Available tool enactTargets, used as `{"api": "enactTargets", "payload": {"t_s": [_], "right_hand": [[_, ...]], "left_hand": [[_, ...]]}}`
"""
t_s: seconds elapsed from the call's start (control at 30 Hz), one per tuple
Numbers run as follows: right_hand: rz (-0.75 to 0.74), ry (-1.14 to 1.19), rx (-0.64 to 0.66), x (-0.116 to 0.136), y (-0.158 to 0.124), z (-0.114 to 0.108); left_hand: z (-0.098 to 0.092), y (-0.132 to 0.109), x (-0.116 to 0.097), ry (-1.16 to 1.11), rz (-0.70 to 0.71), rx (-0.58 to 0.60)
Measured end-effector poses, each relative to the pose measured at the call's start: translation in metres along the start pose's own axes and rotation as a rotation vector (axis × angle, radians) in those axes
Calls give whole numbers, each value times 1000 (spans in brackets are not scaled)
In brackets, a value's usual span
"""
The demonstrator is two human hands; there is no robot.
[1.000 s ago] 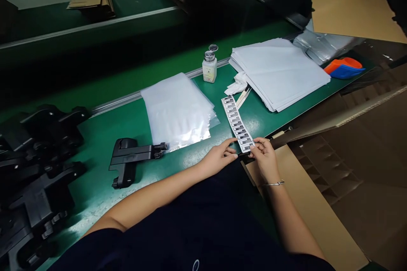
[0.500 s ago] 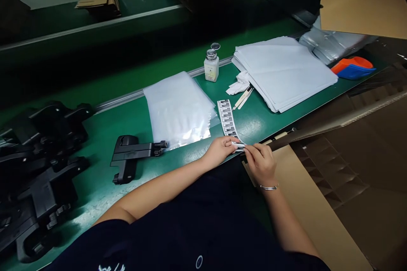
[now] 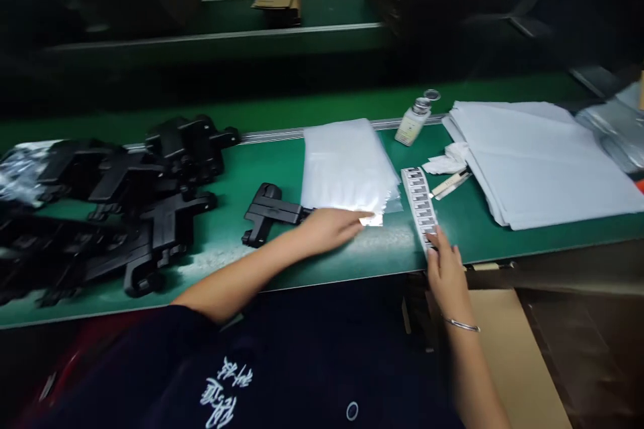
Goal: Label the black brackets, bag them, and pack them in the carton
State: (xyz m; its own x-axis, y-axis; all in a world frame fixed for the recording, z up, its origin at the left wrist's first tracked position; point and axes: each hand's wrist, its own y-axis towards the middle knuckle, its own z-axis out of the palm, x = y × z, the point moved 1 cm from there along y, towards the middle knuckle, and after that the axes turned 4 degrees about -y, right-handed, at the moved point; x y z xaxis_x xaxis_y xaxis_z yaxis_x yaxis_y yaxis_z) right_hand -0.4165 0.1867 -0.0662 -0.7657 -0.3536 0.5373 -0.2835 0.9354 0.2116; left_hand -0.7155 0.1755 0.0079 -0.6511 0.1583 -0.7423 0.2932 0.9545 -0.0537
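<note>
White label strip [image 3: 420, 201] lies on the green bench [image 3: 272, 161], right of the clear bag stack [image 3: 345, 161], with the right hand [image 3: 447, 278] at its near end, fingertips touching it, can't tell if pinched. Left hand [image 3: 327, 232] is over the bags' near edge, fingers stretched and close together, can't tell if holding anything; black bracket [image 3: 268, 209] sits just left of it, partly hidden, and crumpled tissue [image 3: 449, 157] lies right of the strip
</note>
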Motion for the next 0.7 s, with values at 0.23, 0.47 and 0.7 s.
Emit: {"api": "enactTargets", "payload": {"t_s": [0.23, 0.47, 0.7], "right_hand": [[5, 349, -259, 65, 39, 9], [-16, 595, 253, 181, 62, 80], [-11, 464, 440, 214, 61, 112]], "left_hand": [[-89, -92, 133, 109, -291, -316], [-6, -116, 99, -185, -338, -663], [0, -114, 88, -284, -345, -700]]}}
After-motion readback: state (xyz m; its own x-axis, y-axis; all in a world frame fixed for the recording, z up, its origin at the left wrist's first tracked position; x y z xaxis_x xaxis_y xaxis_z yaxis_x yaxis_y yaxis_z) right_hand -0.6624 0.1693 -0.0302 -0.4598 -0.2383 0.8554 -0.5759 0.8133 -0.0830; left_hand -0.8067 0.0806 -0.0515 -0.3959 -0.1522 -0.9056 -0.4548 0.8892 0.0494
